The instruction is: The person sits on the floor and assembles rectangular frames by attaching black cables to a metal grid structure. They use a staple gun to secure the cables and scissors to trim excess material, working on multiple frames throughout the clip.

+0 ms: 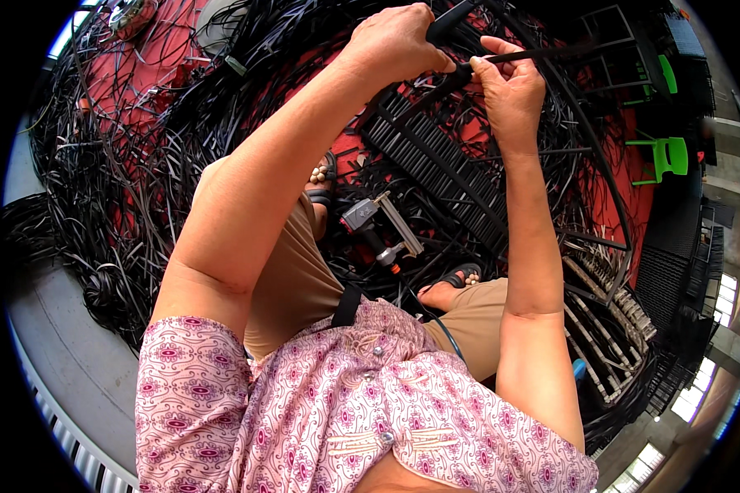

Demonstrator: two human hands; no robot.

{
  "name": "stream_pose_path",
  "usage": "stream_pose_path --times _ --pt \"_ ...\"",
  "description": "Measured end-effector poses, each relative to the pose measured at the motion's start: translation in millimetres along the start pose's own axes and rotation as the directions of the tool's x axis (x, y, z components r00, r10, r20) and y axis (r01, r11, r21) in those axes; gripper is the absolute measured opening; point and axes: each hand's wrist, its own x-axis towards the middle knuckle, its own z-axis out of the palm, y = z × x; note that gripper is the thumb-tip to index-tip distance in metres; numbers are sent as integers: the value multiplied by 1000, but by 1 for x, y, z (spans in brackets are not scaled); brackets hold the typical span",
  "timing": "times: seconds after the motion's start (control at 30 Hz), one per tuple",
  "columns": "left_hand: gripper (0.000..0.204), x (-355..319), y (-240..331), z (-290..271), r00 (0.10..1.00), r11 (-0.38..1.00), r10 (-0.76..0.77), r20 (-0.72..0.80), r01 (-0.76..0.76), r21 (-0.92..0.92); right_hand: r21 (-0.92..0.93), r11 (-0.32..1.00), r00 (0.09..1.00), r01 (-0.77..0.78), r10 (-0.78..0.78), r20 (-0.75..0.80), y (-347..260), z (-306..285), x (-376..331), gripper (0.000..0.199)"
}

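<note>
Above a floor thick with loose black strips (140,164), both bare arms reach up and away from the body, elbows slightly bent, the hands meeting near the top of the view. The left hand (395,41) is curled into a fist, knuckles upward, closed around a dark tool handle (446,23) that pokes out past the thumb side. Just beside it, the right hand (510,86) pinches the end of a flat black strip (543,53) between thumb and fingertips, the remaining fingers folded loosely; the strip runs off to the right. The two hands are almost touching where the tool's tip meets the strip's end. Below them lies a black woven chair frame (444,160), its ribbed panel slanting down to the right across the red floor (140,74). Between the person's knees, near the sandalled feet, a grey pneumatic stapler (378,230) rests on the strips, with an orange fitting at its base. At far right stand two green plastic chairs (670,156), well apart from the hands. A second woven frame, in pale brown, lies at lower right (612,329). No packages, labels or signs can be made out.
</note>
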Motion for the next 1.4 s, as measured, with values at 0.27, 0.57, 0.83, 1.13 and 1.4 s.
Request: stream_pose_path --times 0.27,0.57,0.83,1.13,1.4 --pt "52 -11 27 -24 992 995 -101 72 101 4 55 996 989 -70 62 136 -7 -11 3 30" --pt "59 -8 24 -23 989 993 -115 94 117 -22 137 982 979 -131 106 174 -1 -17 7 31" --pt "51 -3 17 -21 981 976 -129 148 152 -158 78 995 997 -60 56 49 -4 -5 2 26" --pt "44 -4 23 -23 973 965 -175 152 200 -171 -161 958 971 236 -239 -3 -8 1 -8 22" --pt "44 -2 18 -20 976 968 -163 144 187 -169 14 1000 966 26 -29 257 0 -12 8 29"
